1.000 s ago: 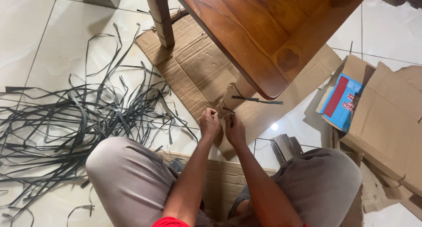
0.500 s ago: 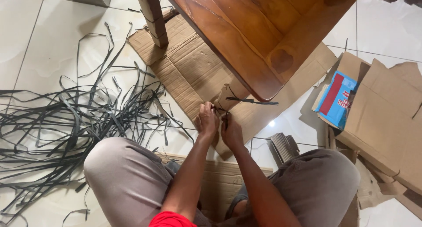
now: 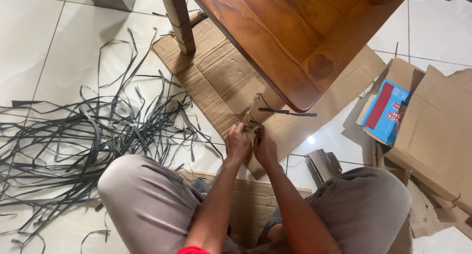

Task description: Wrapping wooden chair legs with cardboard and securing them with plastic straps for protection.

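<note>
Hands together: your left hand (image 3: 238, 145) and right hand (image 3: 264, 147) each pinch the black strap (image 3: 287, 112) to keep it tight around the cardboard-wrapped table leg (image 3: 258, 111).

The floor (image 3: 44, 47) is laid with glossy white tiles with thin grey joints, and a small bright light reflection (image 3: 310, 139) shows on one tile. A brown wooden table (image 3: 295, 33) with turned legs stands on flattened corrugated cardboard sheets (image 3: 216, 77) spread over the tiles. A loose heap of dark grey plastic strips (image 3: 83, 136) lies to the left, and opened cardboard boxes (image 3: 432, 131), one with a blue and red printed panel (image 3: 388, 109), lie to the right.
</note>
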